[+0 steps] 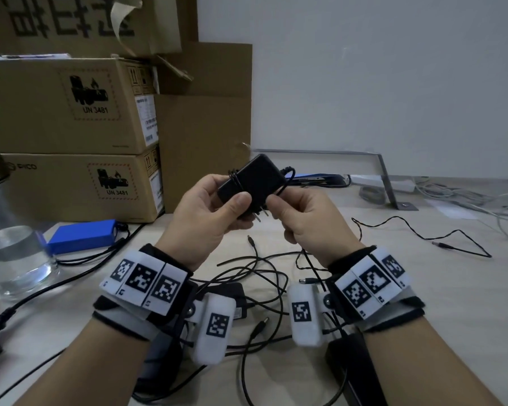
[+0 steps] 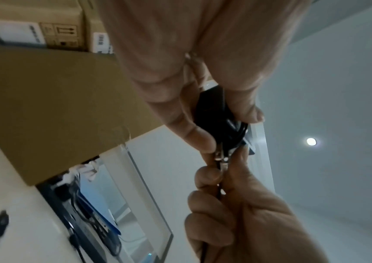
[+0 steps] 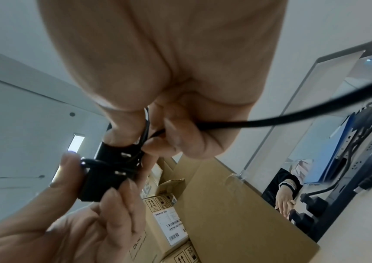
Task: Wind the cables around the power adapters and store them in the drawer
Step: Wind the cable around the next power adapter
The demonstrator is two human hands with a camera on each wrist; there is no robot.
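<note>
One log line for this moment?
step: winding | left hand: holds power adapter | right hand: pinches cable | drawer: unseen

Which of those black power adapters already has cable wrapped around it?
The black adapter held up in both hands: cable loops cross its body. The adapter lying under the left wrist has its cable loose on the table.

I see a plain white wall (image 1: 379, 68) behind a pale wooden desk (image 1: 423, 288), cardboard boxes (image 1: 65, 106) stacked at left, and a round ceiling light (image 2: 311, 141).

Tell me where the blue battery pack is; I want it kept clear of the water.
In the head view, the blue battery pack lies on the desk's left side, beside the water glass and before the stacked cardboard boxes.
</note>
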